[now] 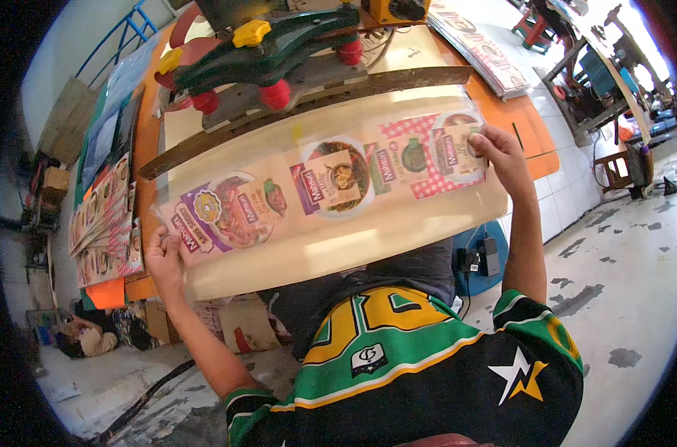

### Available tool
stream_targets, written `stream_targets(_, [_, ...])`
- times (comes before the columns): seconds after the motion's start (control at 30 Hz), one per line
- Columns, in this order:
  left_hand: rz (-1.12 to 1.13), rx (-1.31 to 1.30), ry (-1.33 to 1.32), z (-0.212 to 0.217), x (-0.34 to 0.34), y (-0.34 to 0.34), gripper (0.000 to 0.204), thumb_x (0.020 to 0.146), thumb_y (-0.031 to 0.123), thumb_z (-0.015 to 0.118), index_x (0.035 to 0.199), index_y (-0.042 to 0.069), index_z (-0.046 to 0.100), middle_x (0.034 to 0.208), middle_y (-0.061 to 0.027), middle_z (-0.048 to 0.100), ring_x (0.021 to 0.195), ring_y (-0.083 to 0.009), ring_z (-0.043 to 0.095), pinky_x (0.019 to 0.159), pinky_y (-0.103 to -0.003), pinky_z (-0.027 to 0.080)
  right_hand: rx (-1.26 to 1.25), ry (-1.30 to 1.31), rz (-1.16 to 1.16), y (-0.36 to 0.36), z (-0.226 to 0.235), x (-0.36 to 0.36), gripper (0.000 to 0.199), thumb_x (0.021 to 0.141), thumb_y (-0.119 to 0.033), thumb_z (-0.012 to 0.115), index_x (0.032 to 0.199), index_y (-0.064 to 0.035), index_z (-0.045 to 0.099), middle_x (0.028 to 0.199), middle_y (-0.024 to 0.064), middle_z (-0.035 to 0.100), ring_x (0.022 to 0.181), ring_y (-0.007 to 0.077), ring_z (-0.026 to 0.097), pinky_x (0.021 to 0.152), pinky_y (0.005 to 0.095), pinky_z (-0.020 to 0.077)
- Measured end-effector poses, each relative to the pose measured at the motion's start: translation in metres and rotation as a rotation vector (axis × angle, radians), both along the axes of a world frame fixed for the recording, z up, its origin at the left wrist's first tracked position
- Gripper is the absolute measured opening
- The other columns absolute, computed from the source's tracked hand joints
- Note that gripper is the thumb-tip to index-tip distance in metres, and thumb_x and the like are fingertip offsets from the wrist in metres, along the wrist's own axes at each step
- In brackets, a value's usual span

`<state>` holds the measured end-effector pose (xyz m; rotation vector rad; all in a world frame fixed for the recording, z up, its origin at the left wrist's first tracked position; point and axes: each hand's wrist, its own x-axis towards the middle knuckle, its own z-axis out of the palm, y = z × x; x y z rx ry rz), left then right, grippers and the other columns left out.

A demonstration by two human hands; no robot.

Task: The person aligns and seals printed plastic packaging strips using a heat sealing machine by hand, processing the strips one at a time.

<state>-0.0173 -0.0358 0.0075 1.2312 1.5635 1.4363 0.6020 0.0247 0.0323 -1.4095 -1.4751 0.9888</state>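
A long, glossy printed sheet with pictures of food dishes and a red checked pattern stretches between my hands. It looks like thin plastic film lying over a cream surface. My left hand pinches the sheet's left end, thumb on top. At the opposite end, my right hand grips the upper right corner between thumb and fingers. Just beyond the sheet's far edge runs a long dark metal bar. Behind that bar stands a dark green clamp frame with yellow knobs and red feet.
On the left of the orange table lie fanned printed sheets. Another printed stack sits at the far right. A blue stool with black power adapters is below the right side. Wooden furniture stands further right.
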Motion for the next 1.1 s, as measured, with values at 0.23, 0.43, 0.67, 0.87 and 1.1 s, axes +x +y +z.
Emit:
stream_targets(0.23, [-0.001, -0.003, 0.388, 0.019, 0.043, 0.015, 0.048, 0.096, 0.012, 0.058, 0.142, 0.007, 0.043, 0.085, -0.0042, 0.064, 0.069, -0.0028, 0.049, 0.061, -0.02, 0.04, 0.044, -0.25, -0.18, 0.005, -0.012, -0.026, 0.033, 0.089, -0.024, 0.068, 0.112, -0.0012, 0.061, 0.065, 0.0053, 0.062, 0.053, 0.0084, 0.053, 0.05, 0.0265, 0.0396])
stream_targets(0.43, [-0.034, -0.055, 0.68, 0.018, 0.043, 0.042, 0.032, 0.098, 0.018, 0.054, 0.127, 0.006, 0.062, 0.098, -0.0081, 0.068, 0.077, -0.0079, 0.053, 0.069, -0.024, 0.044, 0.152, -0.596, -0.212, 0.028, -0.012, -0.037, 0.031, 0.093, -0.029, 0.06, 0.121, -0.0156, 0.062, 0.063, 0.007, 0.057, 0.061, 0.0176, 0.055, 0.059, 0.0331, 0.041])
stream_targets(0.67, [-0.04, -0.061, 0.688, 0.004, 0.028, 0.085, 0.031, 0.098, 0.02, 0.055, 0.123, 0.004, 0.065, 0.11, -0.013, 0.07, 0.096, -0.0145, 0.061, 0.088, -0.028, 0.046, 0.178, -0.792, -0.23, 0.058, -0.017, -0.039, 0.026, 0.094, -0.032, 0.054, 0.112, -0.0214, 0.069, 0.092, 0.0149, 0.07, 0.086, 0.0336, 0.066, 0.076, 0.0453, 0.0495])
stream_targets(0.87, [-0.044, -0.087, 0.546, 0.001, 0.036, 0.087, 0.034, 0.099, 0.022, 0.055, 0.122, 0.0, 0.064, 0.107, -0.0132, 0.07, 0.094, -0.0138, 0.062, 0.087, -0.028, 0.047, 0.185, -0.823, -0.246, 0.062, -0.021, -0.038, 0.026, 0.093, -0.034, 0.055, 0.111, -0.0222, 0.07, 0.091, 0.012, 0.07, 0.084, 0.0329, 0.066, 0.075, 0.0447, 0.05])
stream_targets(1.1, [0.013, -0.175, 0.622, 0.003, 0.038, 0.085, 0.035, 0.099, 0.022, 0.054, 0.123, -0.002, 0.062, 0.108, -0.0124, 0.07, 0.092, -0.0117, 0.06, 0.085, -0.027, 0.047, 0.113, -0.812, -0.251, 0.067, -0.021, -0.04, 0.027, 0.093, -0.036, 0.055, 0.114, -0.0238, 0.069, 0.088, 0.0146, 0.069, 0.083, 0.0337, 0.066, 0.074, 0.0453, 0.0494])
